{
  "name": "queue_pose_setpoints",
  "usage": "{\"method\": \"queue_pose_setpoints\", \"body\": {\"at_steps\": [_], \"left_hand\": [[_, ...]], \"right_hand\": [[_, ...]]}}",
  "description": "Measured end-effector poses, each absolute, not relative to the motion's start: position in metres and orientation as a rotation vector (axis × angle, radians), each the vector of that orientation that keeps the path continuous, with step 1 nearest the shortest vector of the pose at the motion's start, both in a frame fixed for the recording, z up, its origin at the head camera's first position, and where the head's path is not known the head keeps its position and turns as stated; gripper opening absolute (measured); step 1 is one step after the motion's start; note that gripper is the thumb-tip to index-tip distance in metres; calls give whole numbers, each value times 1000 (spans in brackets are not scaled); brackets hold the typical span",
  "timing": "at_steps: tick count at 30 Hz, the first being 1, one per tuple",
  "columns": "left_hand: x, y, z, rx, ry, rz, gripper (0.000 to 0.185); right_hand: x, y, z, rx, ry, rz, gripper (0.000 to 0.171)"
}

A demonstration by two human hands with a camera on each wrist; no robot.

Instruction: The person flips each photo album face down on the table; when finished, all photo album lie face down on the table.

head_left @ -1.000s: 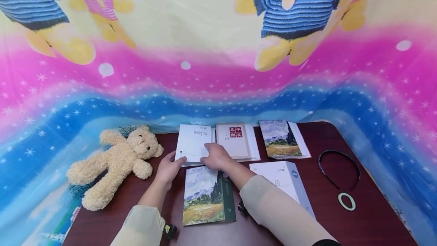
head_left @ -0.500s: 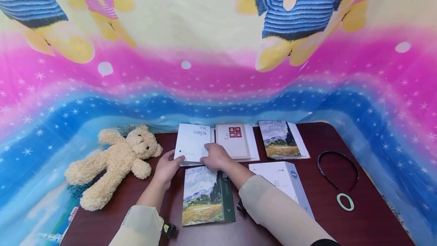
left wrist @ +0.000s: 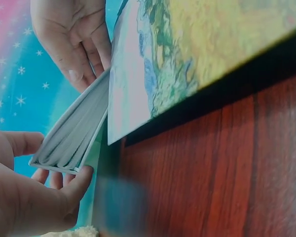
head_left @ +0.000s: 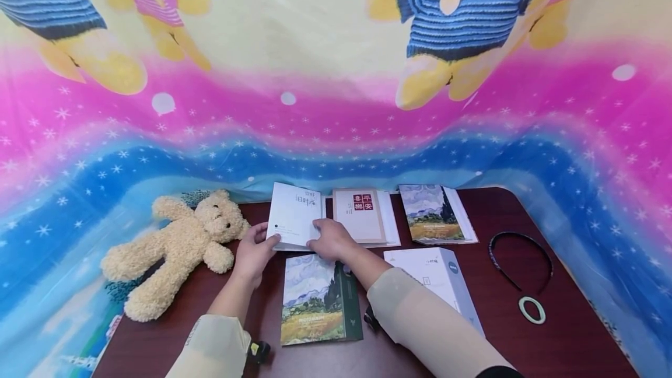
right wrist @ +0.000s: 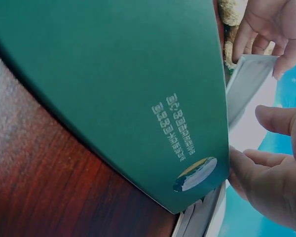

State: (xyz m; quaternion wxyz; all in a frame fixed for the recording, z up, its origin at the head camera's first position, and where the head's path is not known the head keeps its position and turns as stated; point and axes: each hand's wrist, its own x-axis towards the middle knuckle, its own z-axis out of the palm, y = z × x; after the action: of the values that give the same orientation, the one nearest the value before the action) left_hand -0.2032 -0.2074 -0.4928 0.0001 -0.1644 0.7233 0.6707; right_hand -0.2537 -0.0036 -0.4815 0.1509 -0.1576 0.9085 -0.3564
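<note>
A white photo album (head_left: 295,212) with dark lettering is at the back of the table, its left side raised and tilted. My left hand (head_left: 254,256) grips its lower left corner, thumb on the cover and fingers underneath. In the left wrist view the page block (left wrist: 71,131) shows between thumb and fingers. My right hand (head_left: 335,240) holds the album's lower right side, thumb over the cover; its other fingers (right wrist: 249,170) are partly hidden behind a green spine. Just in front lies a landscape-painting photo album (head_left: 312,302) with that green spine (right wrist: 108,74).
To the right lie a beige album with red squares (head_left: 358,220), another landscape album (head_left: 430,214) and a white box-like album (head_left: 420,276). A teddy bear (head_left: 178,249) lies at the left. A black headband (head_left: 490,249) and a pale green ring (head_left: 532,310) are at the right.
The white album's left side has risen and tilted, its top edge moving up and left. My left hand has lifted slightly with it; my right hand has stayed almost in place.
</note>
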Motion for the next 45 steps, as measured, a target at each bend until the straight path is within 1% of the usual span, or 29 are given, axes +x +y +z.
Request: {"method": "queue_pose_setpoints", "body": {"at_steps": [8,19,25,34,45], "left_hand": [[-205,-208,-487,-490,2335,2113,51],[-202,-207,-478,-486,2315,2105,56],[-202,-205,-476,-477,2341,2118,58],[-204,-203,-470,-473,2310,2210,66],[-203,-199,-467,-479,2398,2182,64]], "right_hand": [[-253,-5,-483,-450,2612,-1033,65],[-252,-6,-481,-436,2577,-1077,65],[-253,-4,-480,-393,2490,-1179,66],[-258,-2,-482,-400,2406,-1306,67],[-256,-5,-484,-399,2306,-1407,63]]}}
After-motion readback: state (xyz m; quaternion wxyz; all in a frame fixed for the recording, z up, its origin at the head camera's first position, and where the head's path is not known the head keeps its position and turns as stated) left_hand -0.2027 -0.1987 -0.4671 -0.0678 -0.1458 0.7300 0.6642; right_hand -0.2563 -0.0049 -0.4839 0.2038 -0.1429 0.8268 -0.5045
